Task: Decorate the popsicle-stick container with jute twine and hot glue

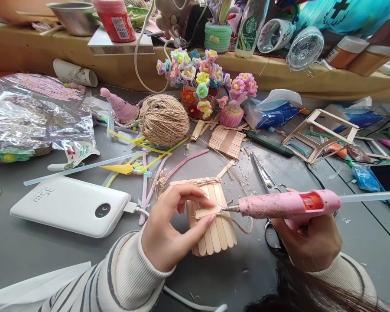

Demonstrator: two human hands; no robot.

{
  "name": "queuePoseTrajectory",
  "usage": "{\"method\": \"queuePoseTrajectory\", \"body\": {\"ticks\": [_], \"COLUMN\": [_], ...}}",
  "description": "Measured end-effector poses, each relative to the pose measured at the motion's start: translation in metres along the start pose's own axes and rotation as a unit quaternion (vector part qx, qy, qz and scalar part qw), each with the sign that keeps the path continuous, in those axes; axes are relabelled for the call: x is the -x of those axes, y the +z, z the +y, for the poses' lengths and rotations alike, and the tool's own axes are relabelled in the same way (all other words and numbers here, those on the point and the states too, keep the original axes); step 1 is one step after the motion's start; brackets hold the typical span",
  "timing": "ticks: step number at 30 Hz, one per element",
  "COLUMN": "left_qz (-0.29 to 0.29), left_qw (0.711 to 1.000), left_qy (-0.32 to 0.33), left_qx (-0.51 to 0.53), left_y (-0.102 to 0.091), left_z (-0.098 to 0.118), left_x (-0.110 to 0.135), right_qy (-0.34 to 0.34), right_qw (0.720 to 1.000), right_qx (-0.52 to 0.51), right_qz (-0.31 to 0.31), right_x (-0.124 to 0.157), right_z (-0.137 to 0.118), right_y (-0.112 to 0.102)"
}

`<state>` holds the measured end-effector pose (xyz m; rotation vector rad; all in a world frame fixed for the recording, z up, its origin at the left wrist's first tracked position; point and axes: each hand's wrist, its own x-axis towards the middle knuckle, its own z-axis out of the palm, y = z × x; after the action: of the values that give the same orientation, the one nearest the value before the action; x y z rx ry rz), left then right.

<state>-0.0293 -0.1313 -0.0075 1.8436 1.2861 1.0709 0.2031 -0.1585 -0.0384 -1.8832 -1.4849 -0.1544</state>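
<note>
My right hand (312,242) grips a pink hot glue gun (279,204) with a clear glue stick (370,197) sticking out of its back. The gun's metal nozzle meets the end of a short, flat wooden piece (208,212). Between thumb and fingertips, my left hand (172,229) pinches that wooden piece, just over a panel of popsicle sticks (214,240) with rounded ends. Twine (243,227) runs across the panel and trails off its right side. Behind the gun lie scissors (266,175), partly covered by my right hand.
A white power bank (71,208) with a cable lies at left. Behind are a twine ball (164,120), yellow and pink strips, pipe-cleaner flowers (198,78), a green utility knife (268,143) and a wooden stick frame (318,130). Jars and bottles line the back ledge (117,65).
</note>
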Motion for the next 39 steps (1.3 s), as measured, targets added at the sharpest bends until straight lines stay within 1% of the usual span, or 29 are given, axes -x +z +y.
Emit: {"method": "queuePoseTrajectory", "body": {"ticks": [7,13,21,34,39], "left_qz": [0.013,-0.002,0.032,0.036,0.035], "left_qw": [1.000,1.000,0.999,0.999,0.999], "left_qy": [-0.007,0.006,-0.035,-0.034,-0.034], "left_qx": [0.010,-0.007,0.018,0.020,0.023], "left_y": [0.0015,0.0000,0.0035,0.0039,0.0039], "left_z": [0.0002,0.0000,0.0026,0.0030,0.0026], "left_x": [0.0011,-0.0003,0.0029,0.0028,0.0025], "right_qy": [-0.004,0.014,0.045,0.050,0.040], "right_qw": [1.000,1.000,0.998,0.998,0.999], "right_qx": [-0.005,-0.016,-0.011,-0.005,0.000], "right_qz": [0.001,-0.012,-0.042,-0.045,-0.017], "right_x": [-0.0006,-0.0010,-0.0001,0.0004,0.0015], "right_z": [-0.0022,-0.0015,0.0002,0.0007,-0.0019], "right_y": [-0.0016,-0.0021,-0.0025,-0.0012,-0.0003]}}
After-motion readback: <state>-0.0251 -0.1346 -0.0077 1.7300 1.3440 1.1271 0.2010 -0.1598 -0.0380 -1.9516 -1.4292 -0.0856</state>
